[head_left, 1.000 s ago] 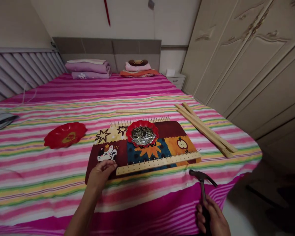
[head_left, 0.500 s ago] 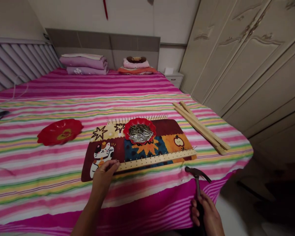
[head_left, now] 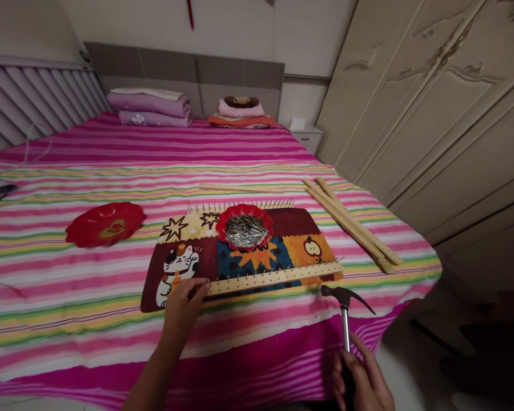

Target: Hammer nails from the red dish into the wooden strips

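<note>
A pale wooden strip [head_left: 278, 277] lies across the near part of a patterned mat [head_left: 154, 285], with a row of nails standing up along it and a row of small holes. At the strip's left end is my left hand [head_left: 184, 302], thumb and fingertips pinched together; whatever is between them is too small to make out. My right hand [head_left: 362, 377] grips the dark handle of a claw hammer [head_left: 345, 302], its head up, just off the bed's near edge side. Loose nails [head_left: 245, 231] fill a red scalloped dish [head_left: 263, 216] on the mat.
Behind the dish lies another strip [head_left: 192, 212] bristling with upright nails. Several wooden strips [head_left: 346, 220] are stacked at the right, and a thin one [head_left: 240, 188] lies farther back. A red plate [head_left: 85, 228] sits on the striped bed cover [head_left: 68, 291] at left.
The hammer has tilted and shifted slightly in my right hand. My left hand stays at the strip's left end. The whole view has moved a little.
</note>
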Action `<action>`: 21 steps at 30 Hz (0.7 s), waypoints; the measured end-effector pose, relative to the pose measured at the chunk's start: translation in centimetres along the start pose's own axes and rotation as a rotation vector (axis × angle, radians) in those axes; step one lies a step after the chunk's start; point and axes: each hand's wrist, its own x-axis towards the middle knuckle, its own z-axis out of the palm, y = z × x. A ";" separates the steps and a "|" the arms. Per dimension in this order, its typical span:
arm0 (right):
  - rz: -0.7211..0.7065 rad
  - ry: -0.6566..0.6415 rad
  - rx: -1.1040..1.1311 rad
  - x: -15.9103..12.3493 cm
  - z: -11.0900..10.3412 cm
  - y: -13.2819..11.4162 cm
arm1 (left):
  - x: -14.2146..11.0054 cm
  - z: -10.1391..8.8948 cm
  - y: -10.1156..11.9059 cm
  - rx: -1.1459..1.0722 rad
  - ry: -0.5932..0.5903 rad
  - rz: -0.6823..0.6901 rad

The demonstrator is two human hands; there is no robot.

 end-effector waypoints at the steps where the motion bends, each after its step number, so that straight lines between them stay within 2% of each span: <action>1: -0.025 -0.032 -0.052 -0.4 0.3 -0.5 | -0.1 0.1 -0.1 0.007 0.006 0.013; 3: -0.116 -0.161 -0.188 -0.8 1.3 -1.7 | -0.2 0.2 -0.2 0.018 0.019 0.041; 5: -0.270 -0.370 -0.342 -1.0 2.8 -2.9 | -0.3 0.2 -0.4 0.023 0.029 0.076; 8: -0.487 -0.721 -0.517 -1.1 6.1 -4.2 | -0.4 0.3 -0.6 0.022 0.021 0.117; 11: -0.604 -0.926 -0.589 -1.3 9.5 -4.8 | -0.4 0.4 -0.6 0.021 0.011 0.127; 14: -0.731 -1.024 -0.624 -1.4 12.0 -4.6 | -0.5 0.5 -0.7 0.027 0.026 0.134; 18: -0.889 -1.013 -0.716 -1.2 13.4 -4.0 | -0.6 0.7 -0.7 0.022 0.029 0.150; 21: -0.886 -1.007 -0.848 -1.0 13.8 -3.8 | -0.7 0.9 -0.8 0.019 0.038 0.154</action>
